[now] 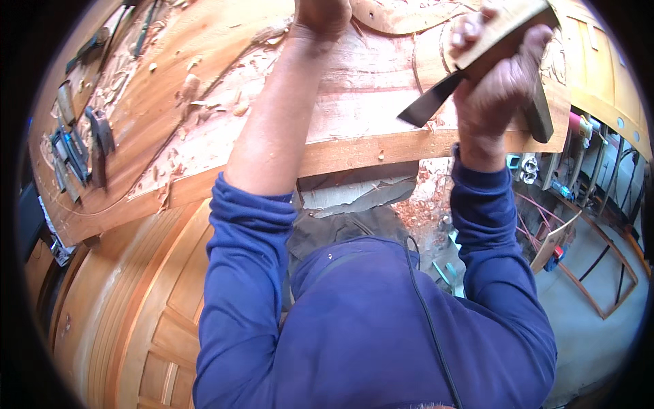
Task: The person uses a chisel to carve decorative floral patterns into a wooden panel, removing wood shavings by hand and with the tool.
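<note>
My right hand (pixel 494 92) is closed around an adze-like tool with a pale wooden block (pixel 507 37) for a head. From the block a dark flat blade (pixel 432 101) points down and left, above a large carved wooden panel (pixel 340 155). A short wooden handle end (pixel 539 119) sticks out below the hand. The hand and tool are somewhat blurred. My left hand (pixel 323 15) reaches over the panel to the top edge of the view. Its fingers are cut off there, so what it holds or touches is hidden.
Several chisels and gouges (pixel 71 153) lie at the panel's left end among curled wood shavings (pixel 194 85). A panelled wooden door (pixel 170 327) stands at lower left. Shavings (pixel 430 194) litter the floor beneath. At right are clamps (pixel 575 157) and a wooden frame (pixel 599 273).
</note>
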